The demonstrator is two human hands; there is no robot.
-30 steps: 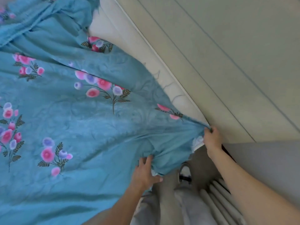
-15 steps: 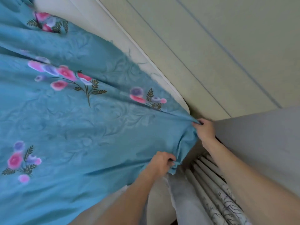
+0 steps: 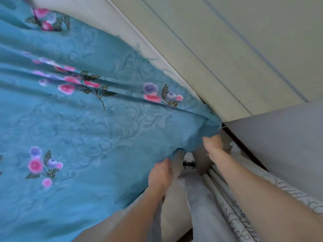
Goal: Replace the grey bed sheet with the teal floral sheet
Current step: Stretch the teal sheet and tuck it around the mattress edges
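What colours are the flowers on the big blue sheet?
Pink and purple, with dark green leaves, printed on the teal sheet. The head view shows them best.

My right hand now sits lower, under the bunched corner of the teal floral sheet, instead of pinching its tip up by the wall. My left hand has slid down along the sheet's edge and grips it there. The corner now covers the mattress end, and long tight folds run across the flowers towards it.
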